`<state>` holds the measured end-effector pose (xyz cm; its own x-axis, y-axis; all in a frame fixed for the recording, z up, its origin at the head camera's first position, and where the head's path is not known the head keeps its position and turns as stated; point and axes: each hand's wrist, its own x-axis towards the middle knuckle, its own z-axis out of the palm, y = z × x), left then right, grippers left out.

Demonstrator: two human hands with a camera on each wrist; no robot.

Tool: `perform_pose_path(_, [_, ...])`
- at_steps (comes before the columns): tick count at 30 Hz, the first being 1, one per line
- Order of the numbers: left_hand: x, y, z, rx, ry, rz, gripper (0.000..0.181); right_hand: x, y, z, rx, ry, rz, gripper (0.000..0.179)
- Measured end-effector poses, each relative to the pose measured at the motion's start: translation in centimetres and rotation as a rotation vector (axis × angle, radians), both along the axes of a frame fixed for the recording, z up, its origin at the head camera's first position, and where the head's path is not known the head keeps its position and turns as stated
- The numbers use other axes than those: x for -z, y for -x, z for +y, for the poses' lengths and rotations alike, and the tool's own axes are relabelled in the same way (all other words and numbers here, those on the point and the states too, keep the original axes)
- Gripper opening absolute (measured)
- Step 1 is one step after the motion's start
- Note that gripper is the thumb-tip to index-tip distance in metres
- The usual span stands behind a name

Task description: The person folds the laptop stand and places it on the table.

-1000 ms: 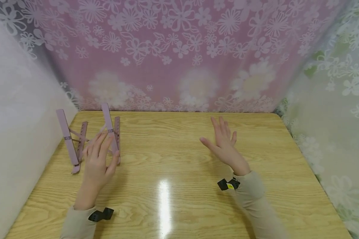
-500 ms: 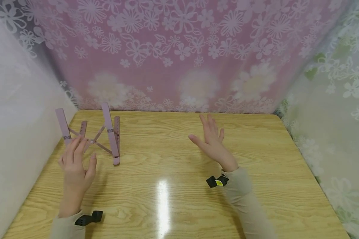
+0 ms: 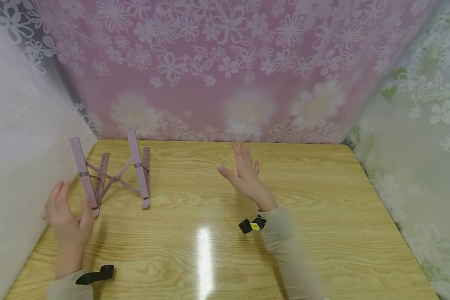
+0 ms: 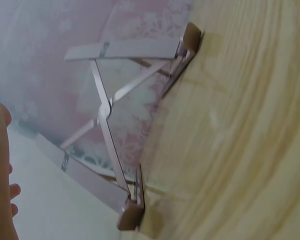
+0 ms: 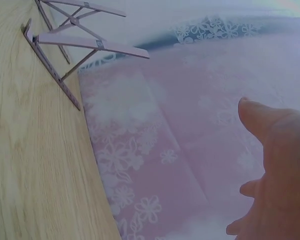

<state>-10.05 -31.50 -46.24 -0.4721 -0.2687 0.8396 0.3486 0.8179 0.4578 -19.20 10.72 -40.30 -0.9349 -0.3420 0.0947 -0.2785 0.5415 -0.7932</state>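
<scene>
A pink folding laptop stand [image 3: 115, 179] is set up at the table's back left, its two sloped arms joined by crossed bars. In the left wrist view the stand [image 4: 105, 109] spreads across the middle, with small lips at its front ends. My left hand [image 3: 67, 221] is beside the stand's left arm, fingers loosely extended, and the thumb overlaps that arm's lower end in the head view. Over the middle of the table, my right hand [image 3: 247, 179] is held with straight fingers and the thumb apart, holding nothing. The right wrist view shows this hand [image 5: 285, 170] well away from the stand.
The wood-grain table [image 3: 322, 200] reaches back to a pink floral curtain [image 3: 210, 83]. A pale sheet [image 3: 18, 137] borders the left side close to my left hand. Another floral sheet [image 3: 423, 166] hangs along the right edge.
My left hand has moved left and down, from over the stand to its left side. The right hand has moved left across the table. The stand has stayed in place.
</scene>
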Motion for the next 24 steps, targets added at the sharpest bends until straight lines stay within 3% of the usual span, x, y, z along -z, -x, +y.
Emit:
perform_pose_path(4, [0.3, -0.4, -0.5, -0.036, -0.054, -0.047, 0.052, 0.4, 0.3, -1.4, -0.014, 0.031, -0.012, 0.087])
perform_pose_path(9, [0.5, -0.6, -0.4, -0.032, -0.107, -0.068, 0.052, 1.1, 0.6, -3.4, -0.036, 0.081, -0.024, 0.087])
perform_pose_path(14, [2.2, -0.6, -2.0, -0.034, -0.191, -0.084, 0.055, 2.3, 0.7, -5.7, -0.07, 0.119, -0.034, 0.092])
perform_pose_path(19, [4.1, -0.8, -3.7, -0.001, -0.278, -0.219, 0.058, 3.5, 0.7, -7.8, -0.101, 0.171, -0.019, 0.097])
perform_pose_path(24, [4.4, -1.0, -3.7, 0.038, -0.444, -0.387, 0.058, 5.1, 0.4, -10.0, -0.109, 0.272, -0.04, 0.094])
